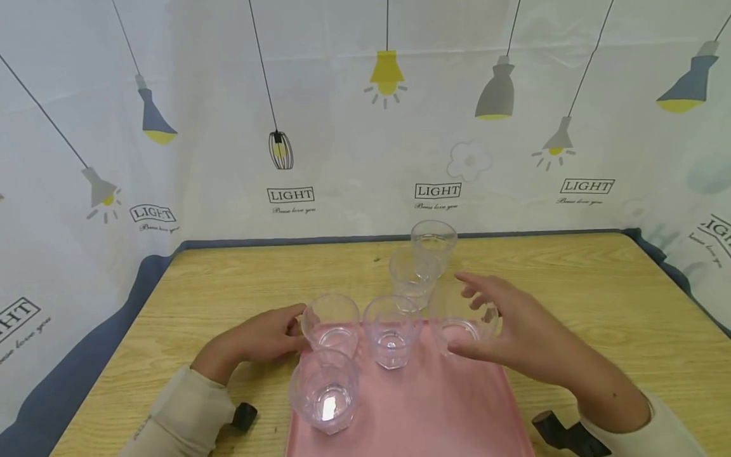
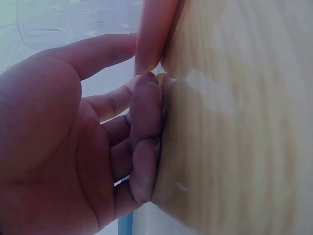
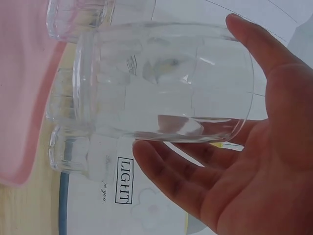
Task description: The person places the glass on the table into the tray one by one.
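A pink tray [image 1: 445, 406] lies on the table, its far left corner near my left hand [image 1: 259, 336]. In the left wrist view, that hand's thumb and curled fingers grip the tray's edge [image 2: 152, 34], with the fingertips low by the tabletop. My right hand [image 1: 514, 330] spans a clear cup [image 1: 436, 317] at the tray's far right corner. The right wrist view shows this cup [image 3: 161, 83] between its thumb and fingers. Beside it on the tray stand three more clear cups: far left [image 1: 331, 317], far middle [image 1: 393, 333] and nearer left [image 1: 324, 390].
Two clear cups, one nearer [image 1: 408, 279] and one farther [image 1: 434, 238], stand on the wooden table [image 1: 228, 279] behind the tray. A white curtain [image 1: 342, 82] with printed lamps hangs along the far edge. Black pieces [image 1: 244, 417] show near both wrists.
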Demonstrator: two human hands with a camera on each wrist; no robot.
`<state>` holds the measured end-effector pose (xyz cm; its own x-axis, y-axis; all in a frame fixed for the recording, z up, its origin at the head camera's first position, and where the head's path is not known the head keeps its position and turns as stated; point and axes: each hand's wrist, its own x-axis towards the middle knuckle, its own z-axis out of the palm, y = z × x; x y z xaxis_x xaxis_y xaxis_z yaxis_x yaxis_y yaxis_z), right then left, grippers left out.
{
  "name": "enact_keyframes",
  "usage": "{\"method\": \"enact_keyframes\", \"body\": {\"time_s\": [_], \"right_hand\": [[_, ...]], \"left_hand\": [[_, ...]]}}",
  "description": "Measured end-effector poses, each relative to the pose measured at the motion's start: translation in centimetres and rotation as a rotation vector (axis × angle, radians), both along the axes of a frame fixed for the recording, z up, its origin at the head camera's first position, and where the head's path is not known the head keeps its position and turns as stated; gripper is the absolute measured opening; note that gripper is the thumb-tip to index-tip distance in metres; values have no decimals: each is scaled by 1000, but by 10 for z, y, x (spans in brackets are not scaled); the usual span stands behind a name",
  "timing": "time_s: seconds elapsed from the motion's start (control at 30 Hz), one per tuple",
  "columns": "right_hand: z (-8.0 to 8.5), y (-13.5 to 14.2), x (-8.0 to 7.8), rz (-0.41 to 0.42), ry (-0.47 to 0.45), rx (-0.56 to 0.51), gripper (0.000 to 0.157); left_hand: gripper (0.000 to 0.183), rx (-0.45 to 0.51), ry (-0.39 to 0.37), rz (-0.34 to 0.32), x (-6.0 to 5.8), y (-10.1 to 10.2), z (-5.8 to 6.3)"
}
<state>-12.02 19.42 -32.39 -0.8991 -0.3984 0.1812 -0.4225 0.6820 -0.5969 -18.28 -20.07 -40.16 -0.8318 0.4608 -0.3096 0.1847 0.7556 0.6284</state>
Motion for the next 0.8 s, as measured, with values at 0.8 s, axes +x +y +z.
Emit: {"method": "enact_keyframes", "body": {"time_s": [0.8], "right_hand": [[5, -13, 21, 186, -147, 108, 75]], "left_hand": [[24, -4, -2, 17, -2, 0, -1]]}}
